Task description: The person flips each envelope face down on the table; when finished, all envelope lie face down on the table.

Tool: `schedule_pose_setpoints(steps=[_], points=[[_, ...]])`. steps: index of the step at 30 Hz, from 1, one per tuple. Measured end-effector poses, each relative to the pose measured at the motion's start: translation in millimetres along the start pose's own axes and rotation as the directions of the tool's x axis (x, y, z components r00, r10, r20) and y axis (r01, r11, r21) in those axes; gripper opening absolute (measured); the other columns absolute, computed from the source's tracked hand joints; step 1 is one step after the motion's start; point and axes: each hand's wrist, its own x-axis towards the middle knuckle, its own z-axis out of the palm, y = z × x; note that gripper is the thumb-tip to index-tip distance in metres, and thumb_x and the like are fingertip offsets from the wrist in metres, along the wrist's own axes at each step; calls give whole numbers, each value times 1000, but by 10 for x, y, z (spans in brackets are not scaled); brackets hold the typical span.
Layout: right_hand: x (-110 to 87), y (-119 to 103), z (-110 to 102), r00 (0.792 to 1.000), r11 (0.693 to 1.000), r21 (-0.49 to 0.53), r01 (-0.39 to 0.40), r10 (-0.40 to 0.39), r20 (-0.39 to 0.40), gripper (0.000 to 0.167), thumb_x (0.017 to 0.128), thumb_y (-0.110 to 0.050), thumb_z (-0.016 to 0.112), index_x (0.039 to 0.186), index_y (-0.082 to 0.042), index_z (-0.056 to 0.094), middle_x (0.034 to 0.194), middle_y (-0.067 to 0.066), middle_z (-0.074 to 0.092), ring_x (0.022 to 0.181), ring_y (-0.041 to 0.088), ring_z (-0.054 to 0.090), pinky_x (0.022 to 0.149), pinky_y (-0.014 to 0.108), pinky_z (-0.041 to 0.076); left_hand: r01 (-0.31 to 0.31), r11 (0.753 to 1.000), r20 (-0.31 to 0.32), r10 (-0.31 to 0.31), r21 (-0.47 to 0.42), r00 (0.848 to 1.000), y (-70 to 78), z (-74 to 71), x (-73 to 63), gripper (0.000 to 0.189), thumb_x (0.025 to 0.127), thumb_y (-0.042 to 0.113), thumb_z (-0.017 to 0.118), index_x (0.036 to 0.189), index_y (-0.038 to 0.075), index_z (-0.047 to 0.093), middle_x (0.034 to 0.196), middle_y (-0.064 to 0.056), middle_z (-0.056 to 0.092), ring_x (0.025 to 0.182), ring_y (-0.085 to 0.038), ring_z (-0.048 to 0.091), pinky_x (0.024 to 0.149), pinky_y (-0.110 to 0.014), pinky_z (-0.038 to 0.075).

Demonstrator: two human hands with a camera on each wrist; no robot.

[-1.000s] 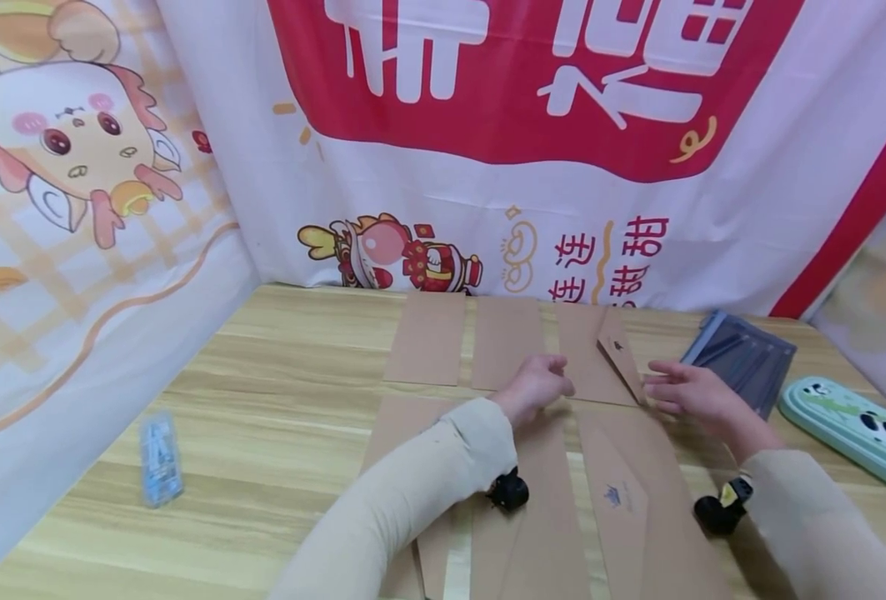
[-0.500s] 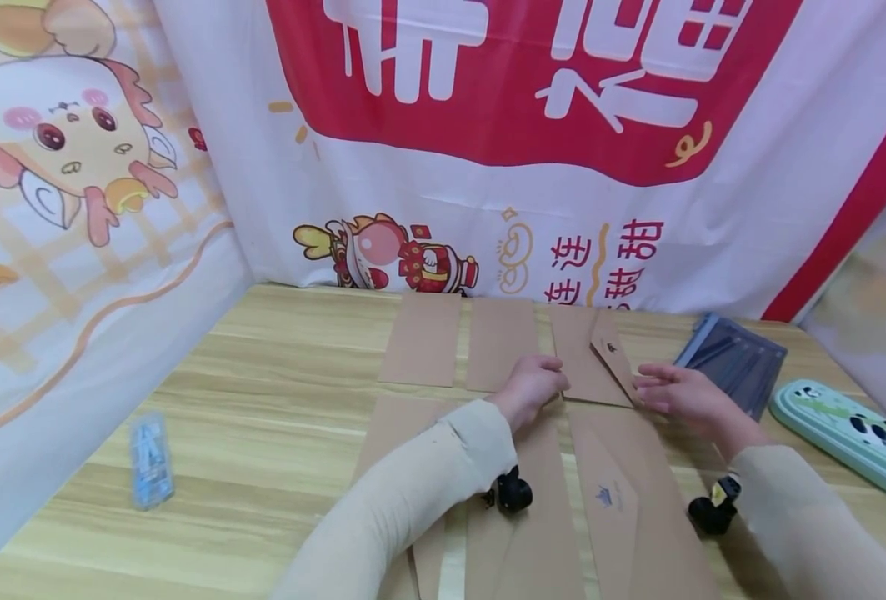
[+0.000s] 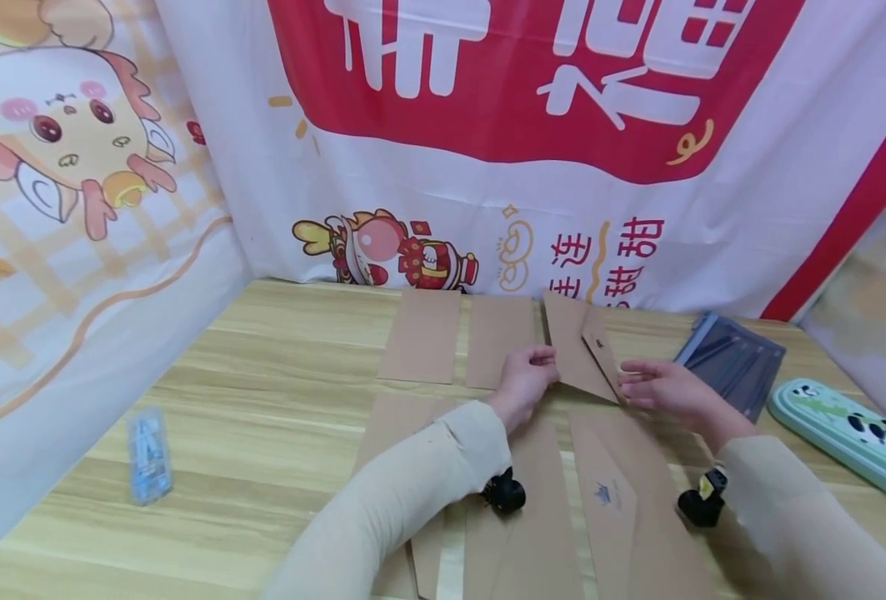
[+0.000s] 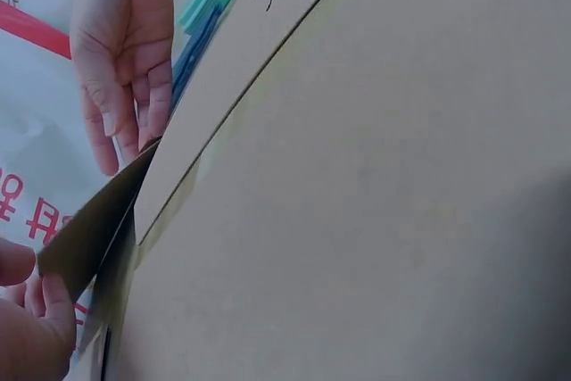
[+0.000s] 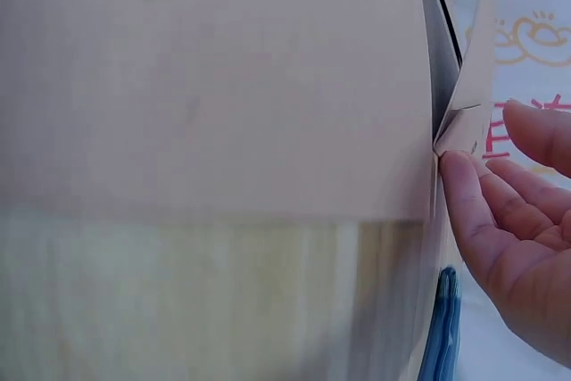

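Note:
A brown kraft-paper envelope (image 3: 581,354) with a dark printed mark on its flap is in the back row at the right, its left side raised off the table. My left hand (image 3: 525,383) pinches its near left corner; in the left wrist view, thumb and fingers of the left hand (image 4: 36,327) grip the lifted edge (image 4: 85,229). At the opposite corner is my right hand (image 3: 668,392). In the right wrist view, a fingertip of the right hand (image 5: 517,229) touches the envelope's corner (image 5: 464,131), with the thumb held apart.
Two more envelopes (image 3: 422,337) lie left in the back row. A nearer row includes one with a crown print (image 3: 638,500). At right are a dark zip pouch (image 3: 735,358) and a green panda case (image 3: 855,433). A small clear-blue box (image 3: 148,456) lies left.
My left hand has taken hold of the back-right envelope's near left corner and raised that side, shifting it slightly left. My right hand has moved a little left, staying at the right corner.

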Motion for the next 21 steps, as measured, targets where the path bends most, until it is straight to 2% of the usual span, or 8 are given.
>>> schedule_pose_setpoints(steps=[4, 10, 18, 21], points=[[24, -23, 50, 1000, 999, -12, 30, -30, 4, 58, 93, -6, 49, 140, 14, 20, 137, 35, 34, 121, 35, 45, 95, 35, 48, 3, 998, 19, -2, -62, 1000, 41, -31, 9, 41, 73, -16, 56, 112, -3, 60, 100, -9, 62, 81, -11, 54, 73, -21, 52], [67, -96, 143, 1000, 1000, -19, 17, -17, -1, 60, 92, -10, 53, 141, 9, 23, 136, 32, 37, 120, 35, 46, 95, 36, 47, -19, 989, 47, 26, -144, 999, 132, -83, 37, 40, 77, -12, 59, 116, -3, 58, 102, -9, 62, 81, -9, 54, 69, -17, 49], [87, -194, 258, 999, 999, 39, 7, -9, 45, 60, 91, -8, 52, 142, 7, 23, 138, 30, 36, 122, 36, 44, 100, 42, 42, -42, 985, 81, 56, -165, 995, 255, -128, 10, 41, 78, -9, 62, 118, -2, 58, 105, -10, 63, 82, -9, 58, 86, -35, 49], [91, -215, 294, 998, 999, 45, 3, -6, 55, 60, 91, -9, 53, 142, 5, 24, 138, 28, 37, 123, 37, 43, 101, 43, 42, -49, 986, 93, 64, -158, 994, 290, -135, 7, 40, 79, -9, 62, 118, -2, 58, 109, -13, 62, 85, -11, 59, 88, -31, 51]])
